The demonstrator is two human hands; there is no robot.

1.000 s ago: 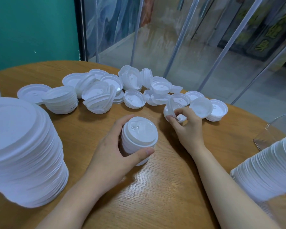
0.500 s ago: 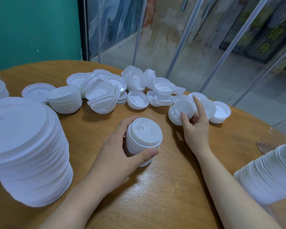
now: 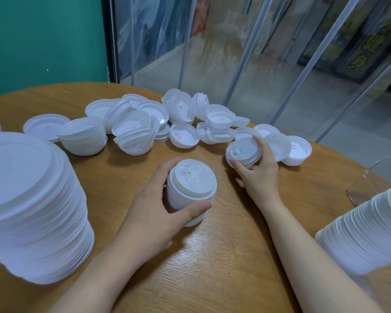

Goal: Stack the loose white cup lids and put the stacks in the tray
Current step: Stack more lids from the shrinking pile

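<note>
A small lid stack (image 3: 191,188) is being gripped upright by the left hand (image 3: 154,213); apparently two lids (image 3: 244,152) are being pinched up-right of it by the right hand (image 3: 259,175).

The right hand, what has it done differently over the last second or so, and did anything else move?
The right hand fumbled at a lid, opened over it, and now grips a small stack of lids between thumb and fingers, near the loose pile. The left hand kept holding its own stack on the table; the big stacks stayed put.
</note>
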